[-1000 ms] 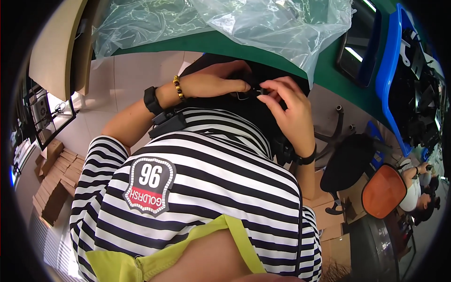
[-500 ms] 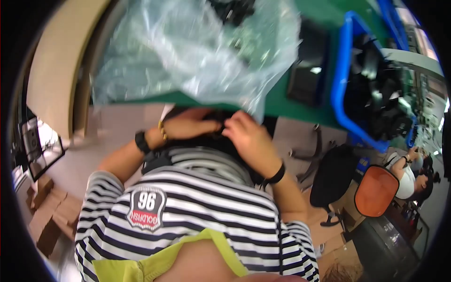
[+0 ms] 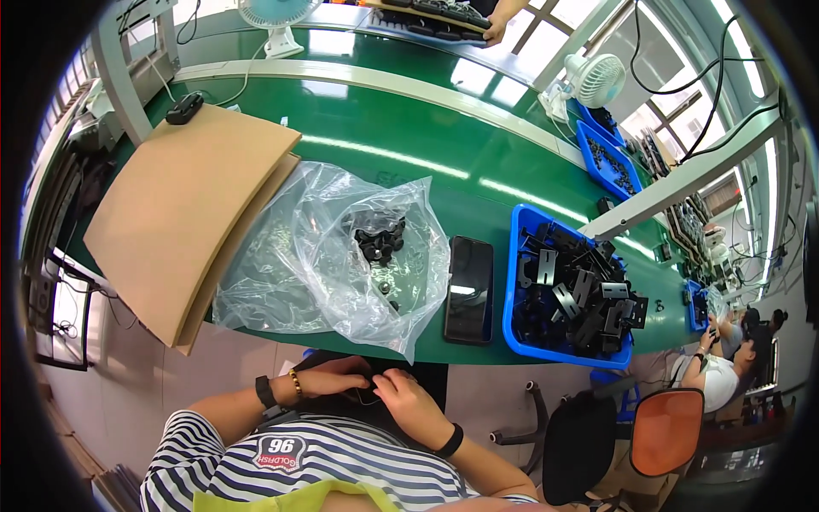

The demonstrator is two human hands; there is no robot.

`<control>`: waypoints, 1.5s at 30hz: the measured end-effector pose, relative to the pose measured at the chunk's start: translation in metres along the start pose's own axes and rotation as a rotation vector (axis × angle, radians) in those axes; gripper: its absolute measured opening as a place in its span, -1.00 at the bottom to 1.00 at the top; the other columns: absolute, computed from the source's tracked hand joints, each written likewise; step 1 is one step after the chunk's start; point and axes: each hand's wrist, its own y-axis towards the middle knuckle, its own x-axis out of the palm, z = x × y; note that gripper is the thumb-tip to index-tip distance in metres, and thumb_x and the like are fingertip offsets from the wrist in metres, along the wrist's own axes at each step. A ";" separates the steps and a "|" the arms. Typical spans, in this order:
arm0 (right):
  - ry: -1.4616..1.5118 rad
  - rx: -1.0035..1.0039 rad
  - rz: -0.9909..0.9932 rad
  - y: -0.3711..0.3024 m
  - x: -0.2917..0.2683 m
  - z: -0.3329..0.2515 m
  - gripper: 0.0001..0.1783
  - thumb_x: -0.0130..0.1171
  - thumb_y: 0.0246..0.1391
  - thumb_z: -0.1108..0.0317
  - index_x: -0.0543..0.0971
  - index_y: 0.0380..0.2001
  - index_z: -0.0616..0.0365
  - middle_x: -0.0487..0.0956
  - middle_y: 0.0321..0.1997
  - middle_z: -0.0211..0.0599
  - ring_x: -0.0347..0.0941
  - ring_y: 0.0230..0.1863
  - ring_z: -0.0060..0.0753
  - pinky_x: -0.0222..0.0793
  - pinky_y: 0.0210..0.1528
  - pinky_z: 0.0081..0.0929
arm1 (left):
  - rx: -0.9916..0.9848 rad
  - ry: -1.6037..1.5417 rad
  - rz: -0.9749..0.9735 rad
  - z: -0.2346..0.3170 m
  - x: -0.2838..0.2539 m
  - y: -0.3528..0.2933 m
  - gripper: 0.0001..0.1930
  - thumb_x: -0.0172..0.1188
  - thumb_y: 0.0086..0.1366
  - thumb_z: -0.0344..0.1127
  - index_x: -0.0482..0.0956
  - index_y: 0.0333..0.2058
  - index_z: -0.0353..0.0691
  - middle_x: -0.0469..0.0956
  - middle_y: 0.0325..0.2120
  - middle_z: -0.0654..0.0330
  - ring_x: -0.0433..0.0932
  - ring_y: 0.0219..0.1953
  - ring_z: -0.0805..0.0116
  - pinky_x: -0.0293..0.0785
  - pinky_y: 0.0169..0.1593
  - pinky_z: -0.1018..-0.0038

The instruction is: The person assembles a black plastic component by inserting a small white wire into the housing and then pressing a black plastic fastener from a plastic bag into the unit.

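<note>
Both my hands are together over my lap, just below the near edge of the green table (image 3: 375,102). My left hand (image 3: 333,378) has its fingers curled in, with a dark band and a beaded bracelet at the wrist. Against it, my right hand (image 3: 409,401) has its fingertips pinched together. What lies between the fingers is too small and dark to name. On the table in front of them rests an open clear plastic bag (image 3: 333,299) with several small black parts (image 3: 381,243) in it. A black phone (image 3: 469,290) lies right of the bag.
Right of the phone stands a blue tray (image 3: 513,290) of black metal brackets (image 3: 589,294). Cardboard sheets (image 3: 179,205) overhang the table's left edge. Farther off are two fans (image 3: 595,81), more blue trays (image 3: 627,186) and a co-worker's hand (image 3: 495,32). Chairs (image 3: 665,431) stand at the right.
The view has tilted up and steadied, so more of the table shows and my hands appear lower. They stay together over my lap, fingers still closed.
</note>
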 end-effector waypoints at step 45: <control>-0.122 -0.088 -0.334 0.008 -0.010 0.019 -0.88 0.05 0.26 0.38 0.41 -0.24 0.19 0.47 -0.25 -0.07 0.56 -0.31 -0.02 0.56 -0.30 -0.23 | -0.052 0.119 -0.065 0.018 0.002 -0.001 -0.51 0.19 0.38 -0.16 0.40 0.17 -0.31 0.51 -0.01 0.12 0.51 0.02 0.41 0.55 0.05 0.48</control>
